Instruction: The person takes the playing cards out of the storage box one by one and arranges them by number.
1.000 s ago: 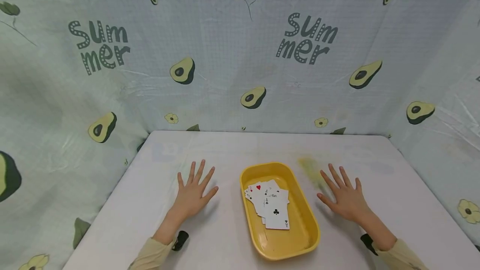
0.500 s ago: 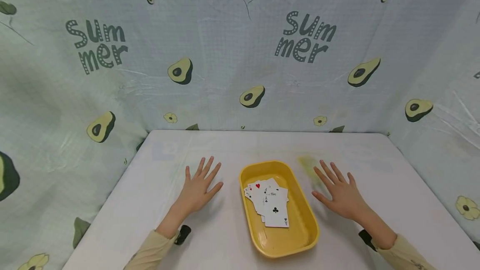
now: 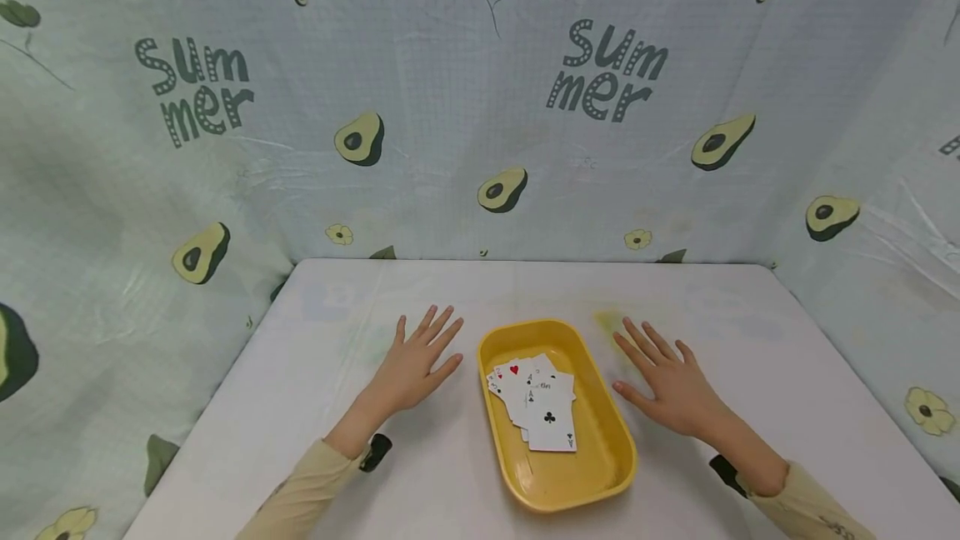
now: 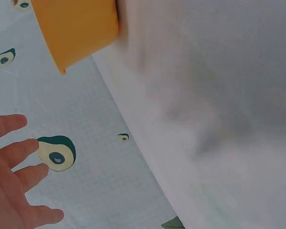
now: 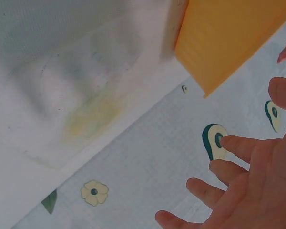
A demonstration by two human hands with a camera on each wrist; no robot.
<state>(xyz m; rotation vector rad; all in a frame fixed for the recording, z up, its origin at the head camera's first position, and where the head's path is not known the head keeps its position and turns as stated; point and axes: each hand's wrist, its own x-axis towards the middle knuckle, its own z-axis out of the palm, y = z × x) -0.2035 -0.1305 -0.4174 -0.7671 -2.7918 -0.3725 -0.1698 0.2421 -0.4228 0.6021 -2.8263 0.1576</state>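
Note:
In the head view a yellow tray (image 3: 555, 500) stands on the table, with several playing cards (image 3: 550, 419) lying overlapped inside it. An ace of clubs is on top, and a red heart shows on a card beneath. My left hand (image 3: 414, 367) hovers left of the tray with its fingers spread, holding nothing. On the tray's other side my right hand (image 3: 672, 390) is spread as well, apart from the rim and holding nothing. Both wrist views show the tray's outer wall (image 4: 81, 31) and the straightened fingers of each hand.
The white table (image 3: 420, 490) carries a yellowish stain (image 3: 617, 325) near the right hand. Behind and beside it hangs a pale cloth (image 3: 435, 90) printed with avocados, flowers and lettering. A black band (image 3: 377, 452) sits at the left wrist, another (image 3: 726, 473) at the right.
Both hands have moved inward toward the tray, the left one to the right and slightly farther out, the right one to the left. The cards and tray stay in place.

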